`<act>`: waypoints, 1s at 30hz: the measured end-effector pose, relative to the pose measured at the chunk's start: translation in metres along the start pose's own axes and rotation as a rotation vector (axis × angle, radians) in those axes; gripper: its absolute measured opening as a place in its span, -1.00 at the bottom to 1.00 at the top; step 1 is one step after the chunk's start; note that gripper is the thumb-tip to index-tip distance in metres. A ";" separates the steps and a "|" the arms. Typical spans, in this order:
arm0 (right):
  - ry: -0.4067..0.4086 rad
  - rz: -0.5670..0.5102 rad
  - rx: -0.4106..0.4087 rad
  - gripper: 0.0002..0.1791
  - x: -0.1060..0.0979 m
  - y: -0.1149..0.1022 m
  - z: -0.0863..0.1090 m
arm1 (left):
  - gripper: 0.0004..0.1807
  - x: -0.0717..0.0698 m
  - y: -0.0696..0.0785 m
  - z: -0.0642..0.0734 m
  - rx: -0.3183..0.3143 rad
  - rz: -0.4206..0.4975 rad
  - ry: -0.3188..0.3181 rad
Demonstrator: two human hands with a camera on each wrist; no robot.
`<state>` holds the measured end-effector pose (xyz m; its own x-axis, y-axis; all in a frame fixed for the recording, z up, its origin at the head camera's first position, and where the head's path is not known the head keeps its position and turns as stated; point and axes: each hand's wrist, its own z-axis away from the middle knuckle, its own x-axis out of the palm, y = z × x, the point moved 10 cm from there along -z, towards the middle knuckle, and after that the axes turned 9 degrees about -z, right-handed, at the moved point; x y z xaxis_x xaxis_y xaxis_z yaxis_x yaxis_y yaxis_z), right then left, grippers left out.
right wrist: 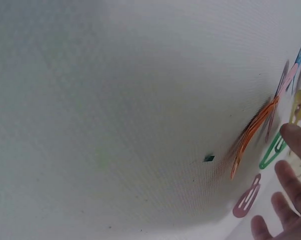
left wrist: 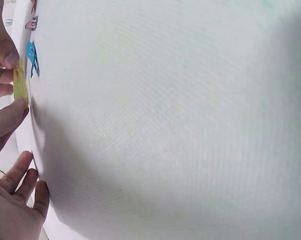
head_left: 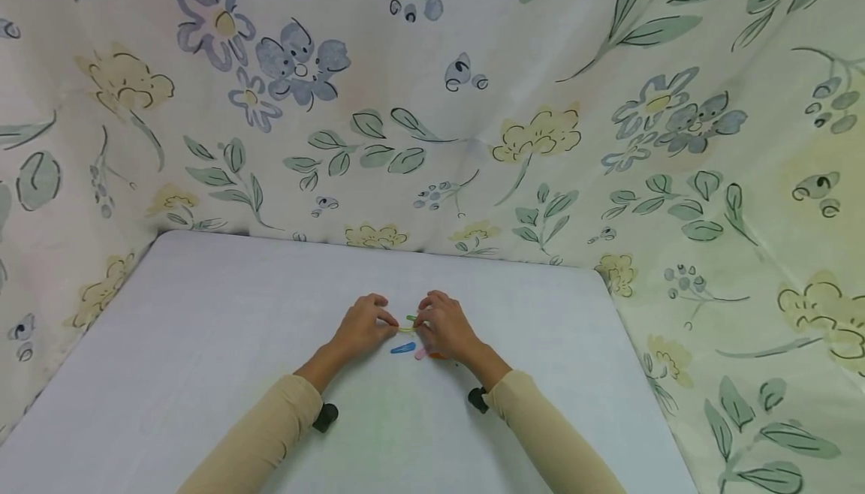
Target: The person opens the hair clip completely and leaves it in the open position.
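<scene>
A yellow snap hair clip (head_left: 405,329) is stretched between my two hands above the white table. My left hand (head_left: 365,326) pinches one end between thumb and finger, its other fingers spread away in the left wrist view. At the other end, my right hand (head_left: 447,326) pinches the same yellow clip (left wrist: 21,86). Just in front lies a blue snap clip (head_left: 403,347). A pink clip (head_left: 421,353) and an orange one (right wrist: 254,129) lie under or beside my right hand. Behind the yellow clip is a green clip (right wrist: 273,149), partly covered in the head view.
A mauve clip (right wrist: 247,198) lies near the right fingers. A tiny dark green bit (right wrist: 209,158) sits on the white tabletop (head_left: 223,344). Floral cloth (head_left: 405,96) hangs behind the table. Dark wrist cameras (head_left: 326,417) hang under both sleeves.
</scene>
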<state>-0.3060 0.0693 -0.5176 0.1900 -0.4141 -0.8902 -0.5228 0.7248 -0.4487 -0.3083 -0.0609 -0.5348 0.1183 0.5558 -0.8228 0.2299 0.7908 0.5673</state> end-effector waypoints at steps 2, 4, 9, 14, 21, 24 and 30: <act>-0.002 -0.004 0.000 -0.91 0.000 0.000 0.000 | -0.94 0.000 0.000 0.000 0.003 0.003 -0.002; -0.008 -0.009 0.006 -0.90 -0.001 0.000 0.001 | -0.94 0.000 0.000 0.001 0.009 0.006 -0.003; -0.019 -0.025 0.026 -0.89 -0.002 0.002 0.002 | -0.93 -0.003 0.000 0.005 0.016 0.026 -0.007; -0.017 -0.054 0.040 -0.90 -0.004 0.004 0.004 | -0.90 -0.007 0.000 0.010 0.015 0.057 -0.004; 0.003 -0.120 0.033 -0.90 -0.004 0.004 0.008 | -0.94 -0.006 -0.003 0.016 0.011 0.081 -0.010; 0.001 -0.155 0.026 -0.91 -0.002 0.002 0.010 | -0.94 -0.006 -0.001 0.019 0.035 0.074 -0.024; -0.013 -0.123 0.011 -0.87 0.003 -0.004 0.014 | -0.91 -0.004 0.008 0.024 0.093 0.027 -0.046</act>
<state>-0.2916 0.0733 -0.5200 0.2631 -0.4932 -0.8292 -0.4857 0.6749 -0.5555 -0.2841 -0.0628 -0.5277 0.1695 0.5627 -0.8091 0.3143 0.7472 0.5856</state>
